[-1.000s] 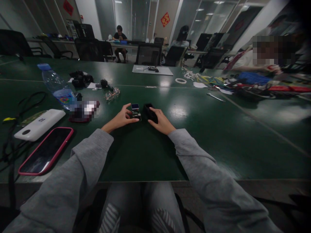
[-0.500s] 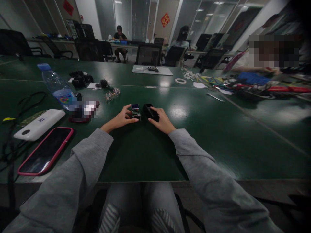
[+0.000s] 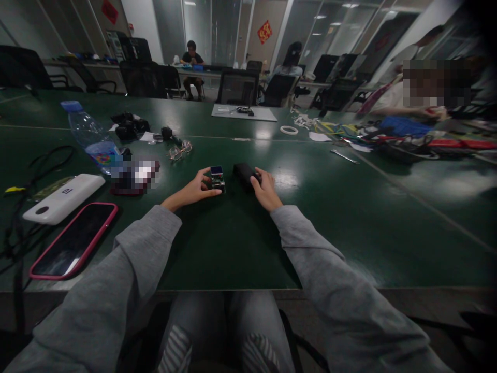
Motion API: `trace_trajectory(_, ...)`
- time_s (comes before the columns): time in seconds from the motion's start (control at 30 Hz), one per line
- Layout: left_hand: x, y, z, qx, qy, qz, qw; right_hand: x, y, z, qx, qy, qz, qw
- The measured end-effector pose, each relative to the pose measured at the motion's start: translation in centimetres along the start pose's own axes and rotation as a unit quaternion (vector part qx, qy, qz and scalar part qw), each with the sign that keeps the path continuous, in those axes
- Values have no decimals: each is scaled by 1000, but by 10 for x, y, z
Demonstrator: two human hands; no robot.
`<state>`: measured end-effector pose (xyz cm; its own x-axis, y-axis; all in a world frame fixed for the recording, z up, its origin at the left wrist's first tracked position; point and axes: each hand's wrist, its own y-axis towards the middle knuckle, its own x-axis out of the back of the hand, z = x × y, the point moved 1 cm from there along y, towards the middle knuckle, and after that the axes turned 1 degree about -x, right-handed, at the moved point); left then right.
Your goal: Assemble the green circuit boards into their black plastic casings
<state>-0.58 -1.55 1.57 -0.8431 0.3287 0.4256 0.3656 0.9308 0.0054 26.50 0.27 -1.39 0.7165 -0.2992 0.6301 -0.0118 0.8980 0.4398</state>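
Observation:
My left hand [image 3: 196,188] is closed on a small circuit board with a screen [image 3: 217,179], thumb along its near edge and fingers at its left side. To its right, my right hand [image 3: 266,188] grips a black box-shaped case [image 3: 244,175] by its right side. The case is tilted, with a smooth dark face showing; its inside is hidden. A gap of green table separates the board from the case. Both hands are over the middle of the green table [image 3: 233,243].
At left lie a phone in a red case [image 3: 73,241], a white power bank [image 3: 64,199] and a clear bottle [image 3: 91,135]. Eyeglasses [image 3: 180,150] lie farther back. A tape roll [image 3: 289,130], a metal wrench-like tool [image 3: 344,156] and tangled cables [image 3: 407,137] are at right, near another person.
My right hand has turned the black case over, from its hollow side showing to a smooth face, and shifted slightly right. My left hand and the circuit board stay in place.

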Motion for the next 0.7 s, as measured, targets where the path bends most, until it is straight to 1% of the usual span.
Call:
trace_trajectory(0.07,0,0,-1,-2,4,-1,1000,3,-2,6,48,-25,-5,999)
trace_trajectory(0.13,-1,-1,-2,-4,6,0,1000,5,-4,11,92,-47,3,995)
trace_trajectory(0.2,-1,-1,-3,-5,7,-2,1000,6,-5,14,111,-48,11,993)
trace_trajectory(0.27,-1,-1,-3,-7,6,-3,1000,7,-4,14,93,-18,14,995)
trace_trajectory(0.37,-1,0,0,-10,2,-1,1000,6,0,9,35,42,24,998)
trace_trajectory(0.43,-1,1,3,-10,0,3,1000,5,2,6,16,43,18,999)
trace_trajectory(0.57,0,2,4,-13,2,8,1000,7,1,4,19,7,-28,999)
trace_trajectory(0.63,0,1,3,-16,5,9,1000,7,-2,5,18,2,-35,999)
trace_trajectory(0.7,0,0,1,-14,9,10,1000,6,-3,5,26,-12,-28,999)
